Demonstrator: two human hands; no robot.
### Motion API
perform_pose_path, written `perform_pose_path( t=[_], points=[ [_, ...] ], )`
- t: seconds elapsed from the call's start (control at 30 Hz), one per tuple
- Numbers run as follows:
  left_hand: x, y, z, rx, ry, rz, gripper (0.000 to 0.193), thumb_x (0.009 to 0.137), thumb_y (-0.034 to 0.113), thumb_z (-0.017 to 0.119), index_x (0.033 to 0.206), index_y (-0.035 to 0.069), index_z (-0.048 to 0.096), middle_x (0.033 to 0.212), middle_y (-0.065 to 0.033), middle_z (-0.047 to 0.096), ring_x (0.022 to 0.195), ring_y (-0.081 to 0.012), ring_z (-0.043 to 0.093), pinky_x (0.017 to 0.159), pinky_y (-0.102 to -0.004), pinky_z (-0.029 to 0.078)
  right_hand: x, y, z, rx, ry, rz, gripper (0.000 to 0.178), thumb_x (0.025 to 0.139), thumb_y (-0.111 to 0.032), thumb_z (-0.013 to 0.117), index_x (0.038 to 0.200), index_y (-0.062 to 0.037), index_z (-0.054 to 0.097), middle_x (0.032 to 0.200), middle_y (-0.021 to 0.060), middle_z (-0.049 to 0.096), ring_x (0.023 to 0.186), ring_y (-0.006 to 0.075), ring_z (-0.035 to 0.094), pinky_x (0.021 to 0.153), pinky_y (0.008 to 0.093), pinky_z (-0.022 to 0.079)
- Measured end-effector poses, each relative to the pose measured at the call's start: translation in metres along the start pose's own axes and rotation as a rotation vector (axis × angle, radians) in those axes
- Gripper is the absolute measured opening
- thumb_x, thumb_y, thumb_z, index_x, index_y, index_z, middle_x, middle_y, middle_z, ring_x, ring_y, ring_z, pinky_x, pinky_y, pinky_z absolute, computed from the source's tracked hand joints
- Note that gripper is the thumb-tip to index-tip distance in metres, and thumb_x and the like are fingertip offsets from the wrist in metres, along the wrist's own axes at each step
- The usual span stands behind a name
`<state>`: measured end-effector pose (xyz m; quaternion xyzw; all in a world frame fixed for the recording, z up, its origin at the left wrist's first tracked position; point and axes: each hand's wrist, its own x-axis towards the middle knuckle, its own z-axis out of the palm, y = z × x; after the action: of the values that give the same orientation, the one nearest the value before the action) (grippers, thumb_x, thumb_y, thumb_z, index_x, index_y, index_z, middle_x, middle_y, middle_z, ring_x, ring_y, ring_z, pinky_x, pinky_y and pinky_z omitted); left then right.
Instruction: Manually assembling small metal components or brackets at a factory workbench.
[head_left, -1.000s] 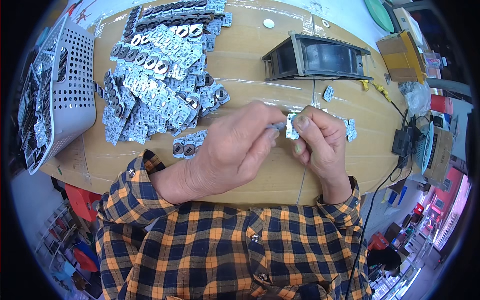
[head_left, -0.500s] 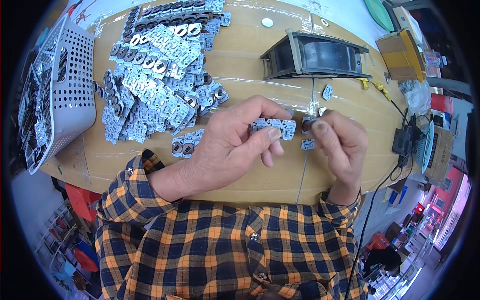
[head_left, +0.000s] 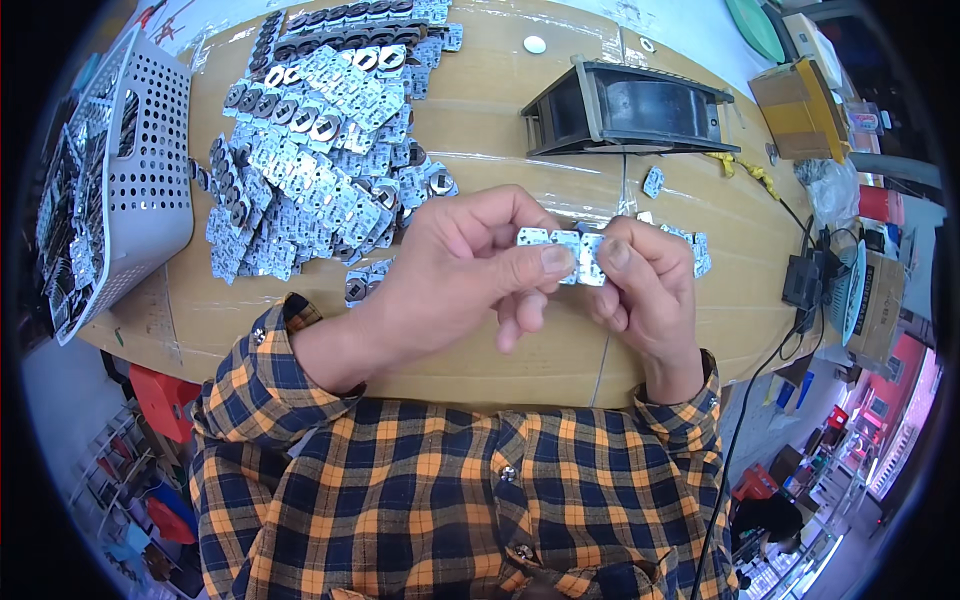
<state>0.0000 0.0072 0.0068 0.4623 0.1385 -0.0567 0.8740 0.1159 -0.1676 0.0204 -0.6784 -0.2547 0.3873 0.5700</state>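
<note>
Hands (head_left: 450, 270) closer together, right one (head_left: 652, 285) shifted left, now pinching the board strip (head_left: 591, 262)

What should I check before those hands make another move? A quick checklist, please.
1. Left hand holding the small boards: ok, they sit pinched in its grip.
2. Right hand on the boards too: ok, it pinches them at their right end.
3. Boards all joined to each other: cannot tell, the fingers partly cover them.
4. Backs of the boards: cannot tell, they face away.
5. Black housing apart from both hands: ok, it stands beyond them.
6. Board pile neatly squared: not ok, it overlaps at uneven angles.
</note>
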Motion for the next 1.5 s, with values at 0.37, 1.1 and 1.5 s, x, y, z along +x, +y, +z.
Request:
perform_pose_path(
  t=[0.37, 1.1, 1.5],
  points=[
    [0.0, -0.013, 0.009, 0.244, 0.174, 0.358, 0.012, 0.091, 0.0, 0.06, 0.103, -0.003, 0.06, 0.08, -0.0046, 0.064, 0.067, -0.0074, 0.064, 0.053, -0.0191, 0.051, 0.005, 0.01, 0.005, 0.23, 0.078, 0.016, 0.026, 0.1, -0.019, 0.05, 0.08, -0.0033, 0.053, 0.057, 0.001, 0.049, 0.04, 0.0039, 0.035, 0.038, 0.0201, 0.028],
    [0.005, -0.009, -0.004, 0.977, 0.135, 0.867, 0.02, 0.078, -0.009, 0.067, 0.097, -0.004, 0.063, 0.076, -0.0101, 0.062, 0.059, -0.0146, 0.059, 0.052, -0.0241, 0.046, 0.003, 0.002, 0.007, 0.045, 0.143, 0.021, 0.031, 0.099, -0.017, 0.053, 0.071, -0.003, 0.054, 0.056, -0.0019, 0.048, 0.043, 0.0036, 0.037, 0.041, 0.02, 0.028],
    [-0.004, -0.007, 0.005, 0.284, 0.092, 0.191, 0.014, 0.092, 0.005, 0.064, 0.103, -0.002, 0.064, 0.078, -0.0027, 0.066, 0.067, -0.0047, 0.062, 0.058, -0.0187, 0.051, 0.003, -0.001, -0.008, -0.426, 0.076, -0.43, 0.033, 0.098, -0.016, 0.054, 0.069, 0.0002, 0.056, 0.058, 0.001, 0.051, 0.049, 0.0092, 0.046, 0.046, 0.0248, 0.033]
  ],
)
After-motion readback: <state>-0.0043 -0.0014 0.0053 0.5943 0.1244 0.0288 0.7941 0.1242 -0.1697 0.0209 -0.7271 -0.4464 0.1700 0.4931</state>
